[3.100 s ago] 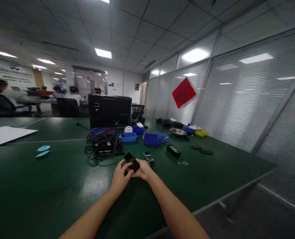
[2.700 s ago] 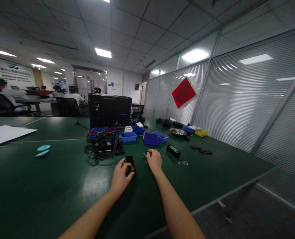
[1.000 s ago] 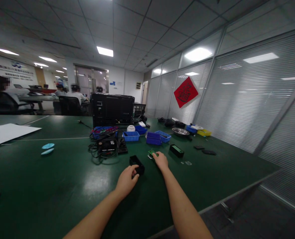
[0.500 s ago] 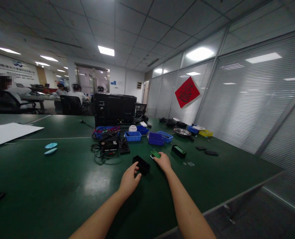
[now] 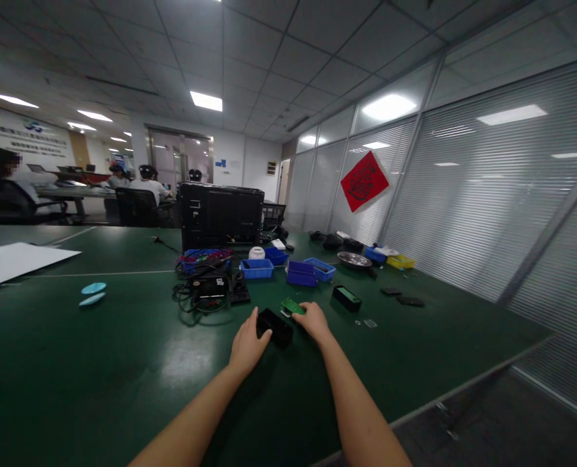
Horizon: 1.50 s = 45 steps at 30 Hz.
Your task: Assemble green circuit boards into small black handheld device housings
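- Right hand is pinching the board, likely light, stiff and fragile, best taken by its edges.
- Left hand is spreading thumb and fingers around the box.
- Box is lying inward from the near edge of the table, board just beyond.
- Table is shining under ceiling lights.

Ceiling lights blaze overhead, pale blinds line the right side, and here's a green table above dark floor, a black chair beyond!
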{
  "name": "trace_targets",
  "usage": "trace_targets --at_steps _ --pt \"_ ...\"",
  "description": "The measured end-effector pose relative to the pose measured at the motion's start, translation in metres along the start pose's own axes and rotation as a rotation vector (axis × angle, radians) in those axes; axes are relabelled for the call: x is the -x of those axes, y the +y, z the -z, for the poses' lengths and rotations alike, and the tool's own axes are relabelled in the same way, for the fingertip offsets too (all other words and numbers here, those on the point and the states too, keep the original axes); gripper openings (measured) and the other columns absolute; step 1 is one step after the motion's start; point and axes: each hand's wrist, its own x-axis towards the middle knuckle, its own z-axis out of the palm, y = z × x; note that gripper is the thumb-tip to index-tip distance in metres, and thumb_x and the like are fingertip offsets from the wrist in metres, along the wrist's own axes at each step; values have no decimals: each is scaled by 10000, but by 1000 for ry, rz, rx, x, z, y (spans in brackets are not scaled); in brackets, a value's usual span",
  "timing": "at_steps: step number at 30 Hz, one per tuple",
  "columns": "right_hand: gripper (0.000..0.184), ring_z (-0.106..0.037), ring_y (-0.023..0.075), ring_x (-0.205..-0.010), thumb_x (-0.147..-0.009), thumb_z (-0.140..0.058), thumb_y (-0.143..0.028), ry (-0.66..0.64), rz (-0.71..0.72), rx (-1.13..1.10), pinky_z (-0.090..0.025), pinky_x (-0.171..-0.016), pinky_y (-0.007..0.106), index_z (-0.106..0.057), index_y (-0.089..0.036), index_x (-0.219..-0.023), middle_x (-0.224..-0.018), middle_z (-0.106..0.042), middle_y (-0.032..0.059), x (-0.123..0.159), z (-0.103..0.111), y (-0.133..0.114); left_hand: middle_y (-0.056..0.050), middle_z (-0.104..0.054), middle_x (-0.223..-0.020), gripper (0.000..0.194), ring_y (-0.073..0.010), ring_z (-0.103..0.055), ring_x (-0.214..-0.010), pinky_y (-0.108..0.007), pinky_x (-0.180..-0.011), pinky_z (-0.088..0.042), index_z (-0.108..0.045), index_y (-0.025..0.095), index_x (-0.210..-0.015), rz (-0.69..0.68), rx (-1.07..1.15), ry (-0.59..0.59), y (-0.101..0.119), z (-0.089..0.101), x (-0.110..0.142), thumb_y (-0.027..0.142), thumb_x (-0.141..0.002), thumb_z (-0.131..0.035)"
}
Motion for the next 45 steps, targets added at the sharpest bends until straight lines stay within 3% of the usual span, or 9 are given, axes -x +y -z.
trace_targets --at_steps 4,9,13,16,20,25,30,45 --pt "401 -554 208 -955 -661 -631 -335 -32 64 -64 -395 -823 256 -632 -164 -1024 -1012 -607 89 1 -5 -8 -29 -593 -959 723 -170 -549 -934 -274 -870 -369 -260 175 -1331 -28 -37 -24 -2 0 2 362 -698 -553" --pt "395 -558 191 -940 -664 -639 -299 -88 176 -129 -396 -822 252 -626 -155 -1032 -1008 -603 82 4 -6 -11 -86 -455 -1243 834 -215 -425 -1150 -287 -946 -320 -271 192 -1334 -113 -33 -34 -4 1 3 357 -608 -646" --pt "394 -566 178 -895 -651 -653 -284 -111 258 -165 -408 -786 246 -630 -158 -1024 -970 -611 73 6 -9 -16 -63 -522 -1189 760 -211 -478 -1097 -298 -933 -336 -355 206 -1284 -156 -20 -155 -5 4 2 310 -596 -661" --pt "357 -567 176 -834 -652 -650 -270 -22 257 -207 -418 -756 256 -644 -161 -991 -927 -613 70 6 -7 -20 -35 -567 -1084 611 -189 -532 -990 -282 -861 -381 -474 225 -1162 -167 -4 -165 -6 9 2 292 -587 -672" --pt "365 -544 158 -703 -687 -598 -323 135 201 -421 -428 -676 270 -638 -136 -997 -823 -610 58 6 9 -22 -24 -579 -1004 464 -163 -545 -923 -256 -806 -391 -527 210 -1045 -94 10 -88 -10 18 0 261 -604 -660" --pt "409 -527 144 -716 -691 -598 -343 -77 325 -685 -424 -673 265 -614 -159 -1056 -802 -602 24 13 28 -25 -18 -585 -973 451 -163 -549 -907 -248 -783 -391 -529 212 -1037 -70 25 -71 -15 22 -3 261 -609 -664" --pt "363 -502 124 -720 -641 -656 -269 -272 481 -658 -407 -666 251 -649 -183 -994 -869 -583 17 21 24 -32 -41 -600 -1032 498 -167 -555 -941 -238 -801 -388 -508 184 -1086 -31 26 -87 -16 21 -3 247 -617 -666" --pt "330 -505 122 -723 -643 -659 -206 -275 521 -529 -403 -665 243 -660 -189 -972 -890 -592 19 23 27 -33 -39 -605 -1055 529 -179 -554 -964 -249 -807 -396 -500 192 -1114 -33 -7 -93 -12 24 -1 268 -619 -670"
